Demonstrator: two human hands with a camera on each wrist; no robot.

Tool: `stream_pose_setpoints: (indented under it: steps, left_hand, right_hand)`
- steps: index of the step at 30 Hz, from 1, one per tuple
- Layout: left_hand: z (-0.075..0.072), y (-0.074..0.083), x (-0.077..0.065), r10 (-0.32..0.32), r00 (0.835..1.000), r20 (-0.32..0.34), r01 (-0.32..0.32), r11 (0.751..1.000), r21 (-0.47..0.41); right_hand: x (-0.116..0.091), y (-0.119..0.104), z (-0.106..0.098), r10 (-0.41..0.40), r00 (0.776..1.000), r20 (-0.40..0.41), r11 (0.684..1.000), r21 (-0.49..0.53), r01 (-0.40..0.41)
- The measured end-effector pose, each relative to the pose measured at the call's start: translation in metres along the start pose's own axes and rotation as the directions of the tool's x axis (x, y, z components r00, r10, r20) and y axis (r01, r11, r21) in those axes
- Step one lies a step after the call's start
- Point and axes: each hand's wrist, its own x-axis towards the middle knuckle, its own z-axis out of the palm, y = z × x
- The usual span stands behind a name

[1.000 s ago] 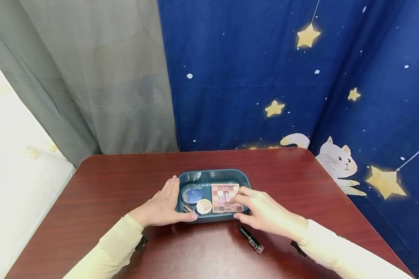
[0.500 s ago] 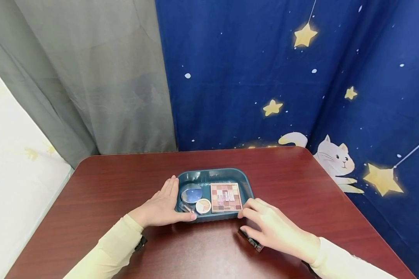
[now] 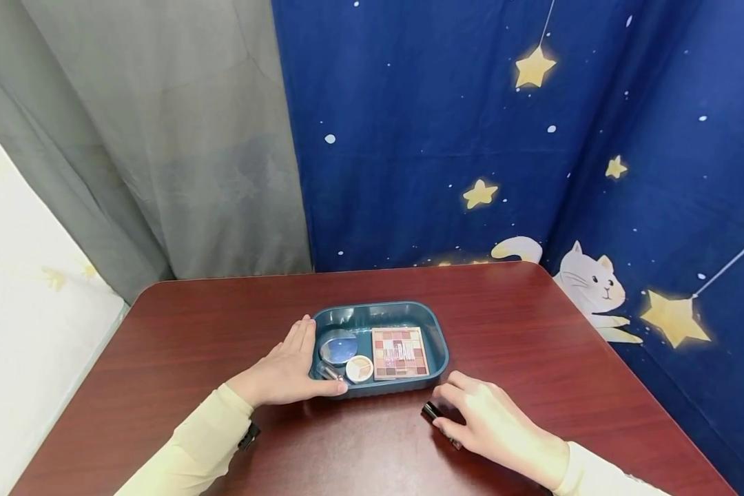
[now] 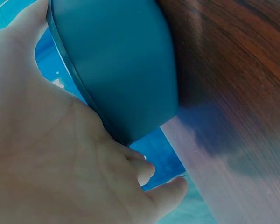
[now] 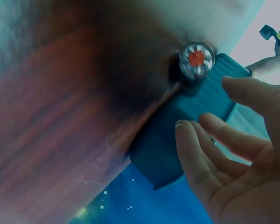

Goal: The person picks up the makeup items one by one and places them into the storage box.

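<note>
My left hand [image 3: 282,368] rests against the left end of a dark teal tray [image 3: 403,313], fingers straight, thumb along the front rim. In the left wrist view its palm lies beside the tray's outer wall [image 4: 121,60]. An eyeshadow palette [image 3: 401,353], a round blue-topped compact [image 3: 338,346], a small round three-section makeup pan [image 3: 359,369] and a small clear tube [image 3: 330,371] lie inside. My right hand [image 3: 496,427] hovers over a black-capped lipstick tube [image 3: 430,411], partly hiding it. The right wrist view shows the fingers apart from the tube's clear, red-centred end [image 5: 196,59].
The tray and tube stand on a reddish-brown wooden table [image 3: 223,317]. Behind its back edge hang a grey curtain [image 3: 223,172] and a blue star-patterned curtain [image 3: 409,138]. A white surface [image 3: 31,310] lies at the left.
My right hand has left the palette in the tray and moved down and right to the lipstick tube on the table. The left hand stays at the tray's left end.
</note>
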Motion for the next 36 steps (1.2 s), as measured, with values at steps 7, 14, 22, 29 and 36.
stream_pose_setpoints:
  steps: [7,14,22,29,36]
  left_hand:
    - [0.001,-0.001,0.000,-0.005,1.000,0.000,0.005,1.000,-0.005]
    - [0.002,-0.001,0.000,-0.004,1.000,-0.001,0.004,1.000,-0.008]
    - [0.003,-0.002,0.000,-0.005,1.000,0.000,0.005,1.000,-0.006]
    - [0.002,-0.002,-0.001,-0.002,1.000,-0.005,0.002,1.000,-0.009]
    - [0.001,-0.001,-0.001,0.000,1.000,-0.006,0.000,1.000,-0.007]
  right_hand:
    - [-0.001,0.000,0.005,0.037,0.999,-0.034,0.995,-0.091,-0.040]
    - [-0.001,-0.003,0.008,0.089,0.996,-0.013,0.993,-0.080,-0.089]
    - [-0.002,-0.005,0.011,0.131,0.989,0.063,0.989,-0.074,-0.126]
    - [0.002,-0.005,0.009,0.082,0.994,0.066,0.996,-0.047,-0.079]
    - [0.013,-0.011,0.001,0.053,0.994,0.097,0.999,-0.014,-0.052]
